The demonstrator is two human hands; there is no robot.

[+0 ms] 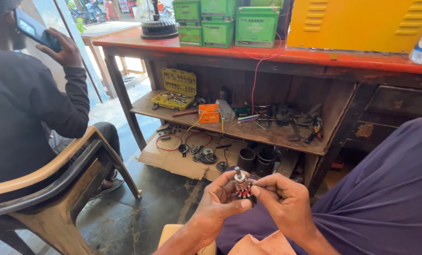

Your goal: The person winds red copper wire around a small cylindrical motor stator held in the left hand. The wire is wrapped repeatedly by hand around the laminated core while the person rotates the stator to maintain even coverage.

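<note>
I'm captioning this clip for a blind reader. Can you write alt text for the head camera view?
Two bare hands, left hand and right hand, hold a small motor armature with red windings upright between their fingers. Behind stands a red wooden workbench with green boxes, an orange box and tools; a seated person is at left.

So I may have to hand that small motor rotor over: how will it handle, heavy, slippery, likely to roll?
The rotor looks like metal with red windings, so probably stiff and heavy for its size. Its round body and thin shaft suggest it would roll if laid down. The left hand and right hand both pinch it with fingertips, so a small grip seems enough.
</note>
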